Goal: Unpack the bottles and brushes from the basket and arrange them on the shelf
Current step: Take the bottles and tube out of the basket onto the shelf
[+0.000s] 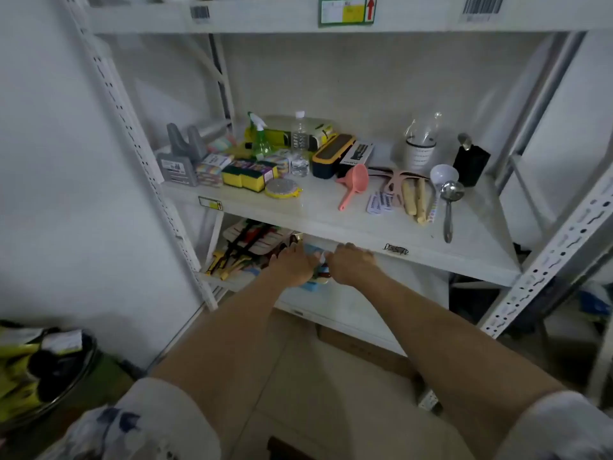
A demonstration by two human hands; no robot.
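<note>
Both my hands reach onto the lower shelf (358,310), just under the front edge of the middle shelf (331,224). My left hand (292,265) and my right hand (348,263) close together around a small light-blue packaged item (316,272); what it is cannot be made out. Packaged brushes and tools (245,247) lie on the lower shelf to the left of my hands. On the middle shelf stand a green spray bottle (260,139) and a clear water bottle (300,132). The basket (49,370) sits on the floor at the lower left, holding yellow and black packages.
The middle shelf also carries sponges (247,175), a grey holder (182,157), a yellow-and-navy box (331,154), a pink scoop (353,184), wooden utensils (414,200), a metal ladle (449,207), a white cup (419,154) and a black bottle (471,164). Perforated uprights (547,260) flank the shelves.
</note>
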